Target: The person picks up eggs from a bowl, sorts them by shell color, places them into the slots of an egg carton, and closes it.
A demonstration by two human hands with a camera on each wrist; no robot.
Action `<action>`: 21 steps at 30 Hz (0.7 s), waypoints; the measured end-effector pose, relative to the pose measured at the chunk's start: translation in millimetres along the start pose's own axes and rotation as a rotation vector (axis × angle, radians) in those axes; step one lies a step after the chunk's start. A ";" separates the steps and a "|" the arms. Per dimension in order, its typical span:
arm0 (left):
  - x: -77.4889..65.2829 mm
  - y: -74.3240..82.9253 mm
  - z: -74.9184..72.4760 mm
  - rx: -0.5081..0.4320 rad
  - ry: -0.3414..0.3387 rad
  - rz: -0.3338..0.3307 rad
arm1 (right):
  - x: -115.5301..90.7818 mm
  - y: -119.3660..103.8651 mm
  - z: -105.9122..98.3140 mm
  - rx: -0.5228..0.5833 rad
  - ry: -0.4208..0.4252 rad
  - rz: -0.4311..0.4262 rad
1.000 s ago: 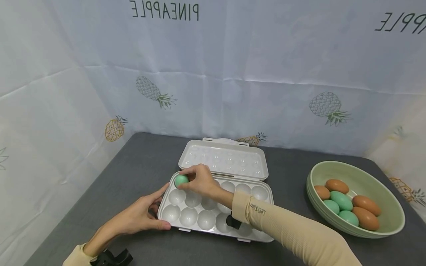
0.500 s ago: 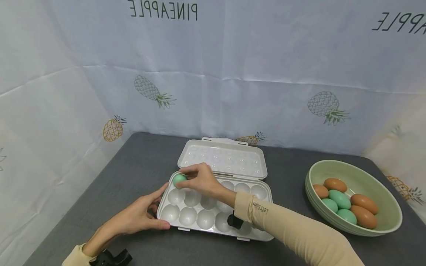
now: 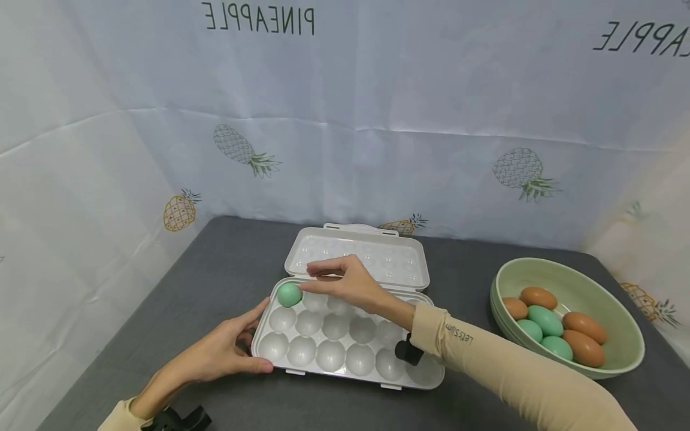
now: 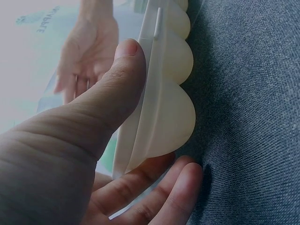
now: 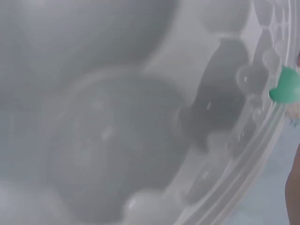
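Observation:
A green egg sits in the far-left corner cup of a white plastic egg box, whose lid lies folded back. Gripping the box's left end is my left hand; in the left wrist view its thumb is on the rim and its fingers curl around the underside. Above the back row, my right hand has its fingers extended and parted, nothing in its grasp, fingertips just right of the egg. In the right wrist view, the egg appears beyond cups.
A pale green bowl on the right holds several brown eggs and green eggs. Everything stands on a dark grey table. A pineapple-print curtain hangs behind and at both sides.
My right hand has let go of the green egg, opened its fingers and moved up and right. The egg stays in the corner cup. My left hand keeps its grip.

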State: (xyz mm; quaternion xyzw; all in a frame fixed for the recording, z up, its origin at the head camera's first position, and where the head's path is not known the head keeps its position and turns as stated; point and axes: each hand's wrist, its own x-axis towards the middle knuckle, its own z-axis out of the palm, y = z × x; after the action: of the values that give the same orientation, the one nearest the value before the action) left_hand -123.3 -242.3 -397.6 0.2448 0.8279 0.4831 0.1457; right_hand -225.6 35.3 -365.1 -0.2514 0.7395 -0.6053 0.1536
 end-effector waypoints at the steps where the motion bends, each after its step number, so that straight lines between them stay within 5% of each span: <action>1: 0.0 -0.1 0.1 0.000 0.001 0.002 | -2.7 -0.6 -4.8 0.005 0.003 0.008; 8: 0.4 -0.4 0.2 0.005 0.009 0.011 | -21.5 -10.8 -38.3 0.050 0.040 0.012; 21: 1.1 1.3 0.5 0.013 0.010 0.010 | -60.6 -25.3 -110.8 0.018 0.178 -0.150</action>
State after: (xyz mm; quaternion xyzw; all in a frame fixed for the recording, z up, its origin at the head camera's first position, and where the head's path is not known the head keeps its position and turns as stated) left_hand -123.6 -240.8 -396.8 0.2475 0.8304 0.4798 0.1377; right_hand -229.7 156.2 -320.8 -0.2499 0.7240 -0.6414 0.0440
